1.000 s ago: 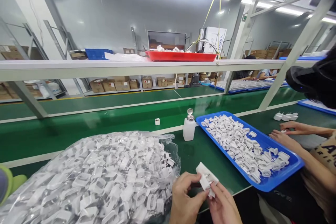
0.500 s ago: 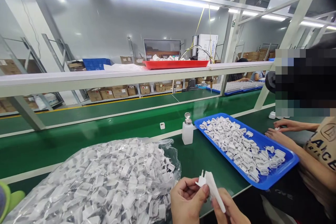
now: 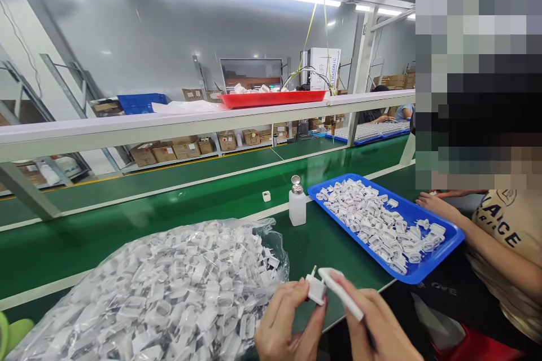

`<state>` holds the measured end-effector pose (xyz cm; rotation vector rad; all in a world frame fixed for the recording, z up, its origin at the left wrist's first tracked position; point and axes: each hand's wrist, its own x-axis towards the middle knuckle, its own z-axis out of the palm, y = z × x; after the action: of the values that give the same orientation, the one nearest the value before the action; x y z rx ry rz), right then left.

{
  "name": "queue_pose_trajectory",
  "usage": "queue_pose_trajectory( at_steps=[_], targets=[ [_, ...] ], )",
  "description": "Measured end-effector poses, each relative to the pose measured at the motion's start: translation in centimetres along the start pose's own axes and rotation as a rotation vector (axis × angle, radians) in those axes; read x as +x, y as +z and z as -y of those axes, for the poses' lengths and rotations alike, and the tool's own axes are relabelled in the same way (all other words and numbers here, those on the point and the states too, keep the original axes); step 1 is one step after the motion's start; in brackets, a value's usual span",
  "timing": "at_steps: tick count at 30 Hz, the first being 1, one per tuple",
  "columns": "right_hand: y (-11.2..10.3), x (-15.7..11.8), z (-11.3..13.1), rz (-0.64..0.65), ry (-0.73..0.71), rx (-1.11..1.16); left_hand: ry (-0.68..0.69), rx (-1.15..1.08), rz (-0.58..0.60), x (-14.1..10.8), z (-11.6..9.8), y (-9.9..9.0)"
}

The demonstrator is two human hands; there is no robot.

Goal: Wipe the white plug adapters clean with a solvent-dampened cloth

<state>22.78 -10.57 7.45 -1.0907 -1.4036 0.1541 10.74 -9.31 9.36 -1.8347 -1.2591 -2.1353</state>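
Observation:
At the bottom centre, my left hand point(image 3: 285, 321) pinches a small white plug piece point(image 3: 315, 289) whose thin pins point up. My right hand point(image 3: 376, 324) grips a flat white pad point(image 3: 342, 294) just to the right of it, the pad's upper end close to the pins. Beside my left hand lies a clear plastic bag point(image 3: 169, 293) full of white plastic pieces. A blue tray point(image 3: 440, 262) heaped with similar white parts stands beyond my right hand. Between bag and tray stands a white bottle point(image 3: 297, 208) with a metal top.
One white piece point(image 3: 266, 196) sits on the green belt behind the bag. A raised shelf point(image 3: 182, 126) crosses above, bearing a red tray point(image 3: 271, 100). At the right sits a person point(image 3: 503, 237) with hands near the blue tray. A green object point(image 3: 19, 331) shows at lower left.
The view has shifted slightly. My left hand has moved left and lower with the plug piece, now turned, and the pad in my right hand leans more to the left.

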Motion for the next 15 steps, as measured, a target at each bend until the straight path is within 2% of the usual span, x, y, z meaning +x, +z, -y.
queue_pose_trajectory(
  at_steps=[2, 5, 7, 11, 13, 15],
  targets=[
    [-0.6, 0.6, 0.0, -0.067, 0.137, -0.034, -0.027, 0.009, -0.062, 0.5, -0.9, -0.1],
    [-0.8, 0.7, 0.3, -0.051, 0.402, 0.188, -0.219, -0.080, -0.111, 1.0, -2.1, -0.2],
    [-0.3, 0.3, 0.7, -0.042, 0.573, 0.433, -0.409, -0.166, -0.055, 1.2, -2.6, -0.3],
    [0.9, -0.3, 1.7, -0.088, 0.841, 0.942, -0.878, -0.454, 0.172, 1.5, -3.0, -0.7],
    [1.0, -0.1, 1.8, -0.066, 0.895, 1.067, -1.066, -0.598, 0.188, 1.8, -3.0, -0.8],
    [0.9, 0.2, 1.3, 0.025, 0.885, 1.129, -1.163, -0.670, 0.172, 2.0, -2.9, -0.8]
  ],
)
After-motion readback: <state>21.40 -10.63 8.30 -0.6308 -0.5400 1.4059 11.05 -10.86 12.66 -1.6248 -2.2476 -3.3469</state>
